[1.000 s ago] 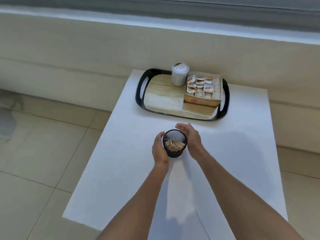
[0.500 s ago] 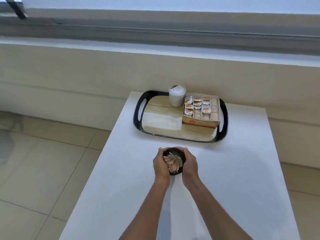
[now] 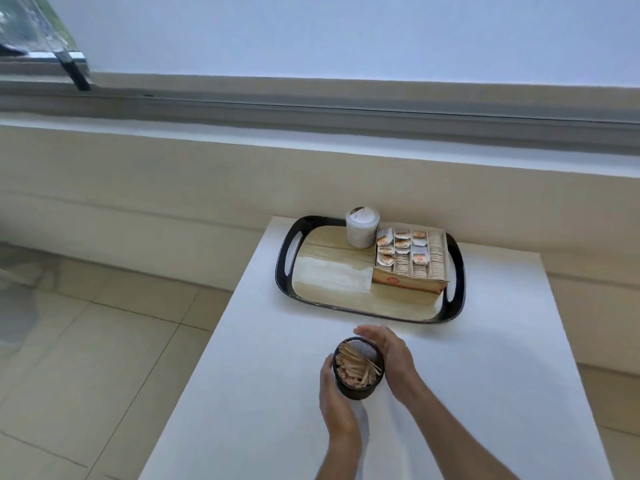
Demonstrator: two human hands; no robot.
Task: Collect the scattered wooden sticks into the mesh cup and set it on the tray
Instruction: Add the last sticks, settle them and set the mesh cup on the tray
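Observation:
A black mesh cup (image 3: 358, 389) holds a bundle of wooden sticks (image 3: 355, 363) and is tilted slightly toward me. My left hand (image 3: 334, 398) cups its left side and my right hand (image 3: 391, 356) wraps its right and far side. The cup is over the white table (image 3: 485, 375), a short way in front of the black tray (image 3: 457, 271). The tray's wood-look left half is bare. I see no loose sticks on the table.
On the tray stand a white lidded cup (image 3: 362, 227) at the back and an open cardboard box of tea bags (image 3: 410, 263) on the right. Tiled floor (image 3: 86, 341) lies left of the table, a low wall and window ledge behind.
Both hands stay around the cup of sticks. The camera has tilted upward, so tray, cup and hands sit lower in the frame. The right hand has shifted further round the cup's far side.

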